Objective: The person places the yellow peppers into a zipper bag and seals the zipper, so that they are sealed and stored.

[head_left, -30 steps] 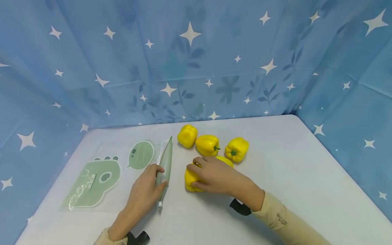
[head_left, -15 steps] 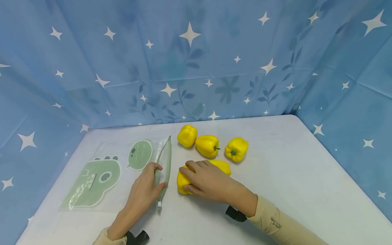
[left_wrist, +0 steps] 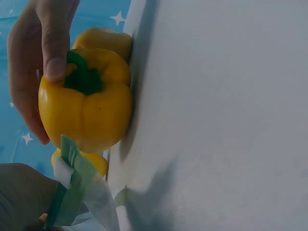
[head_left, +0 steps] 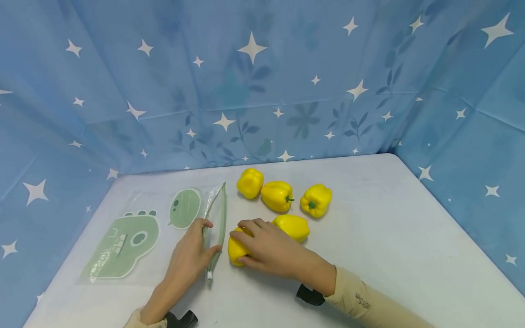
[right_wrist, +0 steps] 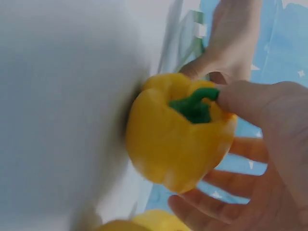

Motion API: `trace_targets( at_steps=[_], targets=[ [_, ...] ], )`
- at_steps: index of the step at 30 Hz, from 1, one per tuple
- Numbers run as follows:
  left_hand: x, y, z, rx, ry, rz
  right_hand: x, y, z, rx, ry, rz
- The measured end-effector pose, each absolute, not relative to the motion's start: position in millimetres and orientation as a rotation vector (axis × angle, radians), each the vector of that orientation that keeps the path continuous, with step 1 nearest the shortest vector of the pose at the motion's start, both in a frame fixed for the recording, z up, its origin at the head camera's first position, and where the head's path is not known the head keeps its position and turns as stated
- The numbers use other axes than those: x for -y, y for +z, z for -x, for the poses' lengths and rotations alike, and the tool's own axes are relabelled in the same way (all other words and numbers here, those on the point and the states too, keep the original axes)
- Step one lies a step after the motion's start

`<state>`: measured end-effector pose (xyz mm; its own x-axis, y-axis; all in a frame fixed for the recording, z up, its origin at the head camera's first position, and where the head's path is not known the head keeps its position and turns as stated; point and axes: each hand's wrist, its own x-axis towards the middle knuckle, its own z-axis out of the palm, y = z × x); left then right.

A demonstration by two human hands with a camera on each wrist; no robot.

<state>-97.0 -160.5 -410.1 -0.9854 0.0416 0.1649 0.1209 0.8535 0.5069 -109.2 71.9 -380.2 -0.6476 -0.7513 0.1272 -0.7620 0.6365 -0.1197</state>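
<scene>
My right hand (head_left: 272, 248) grips a yellow bell pepper (head_left: 236, 250) just right of the bag's mouth. In the right wrist view the thumb lies by the green stem (right_wrist: 197, 103) and the fingers reach round the far side. A clear zip bag (head_left: 123, 255) with green cartoon prints lies flat at the left. My left hand (head_left: 188, 255) holds its green-edged mouth between thumb and fingers, and the mouth stands parted. A white slider (left_wrist: 62, 171) sits at the near end of that green edge. The pepper is outside the bag.
Behind my right hand lies another yellow pepper (head_left: 292, 228). Farther back are three more: one pepper (head_left: 250, 183) at the left, one pepper (head_left: 277, 196) in the middle and one pepper (head_left: 316, 200) at the right. A blue star-patterned curtain (head_left: 262, 91) borders the white table (head_left: 389, 237).
My right hand has drawn the pepper leftward and slightly nearer, toward the bag's mouth, exposing more of the pepper behind it. The left hand and bag mouth have shifted slightly left.
</scene>
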Motion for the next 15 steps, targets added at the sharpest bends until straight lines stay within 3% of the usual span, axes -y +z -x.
trace_targets(
  at_steps=[15],
  targets=[
    [171, -413, 82, 2.867, -1.05, 0.036, -41, -397, 94, 2.953, 0.895, -0.799]
  ],
)
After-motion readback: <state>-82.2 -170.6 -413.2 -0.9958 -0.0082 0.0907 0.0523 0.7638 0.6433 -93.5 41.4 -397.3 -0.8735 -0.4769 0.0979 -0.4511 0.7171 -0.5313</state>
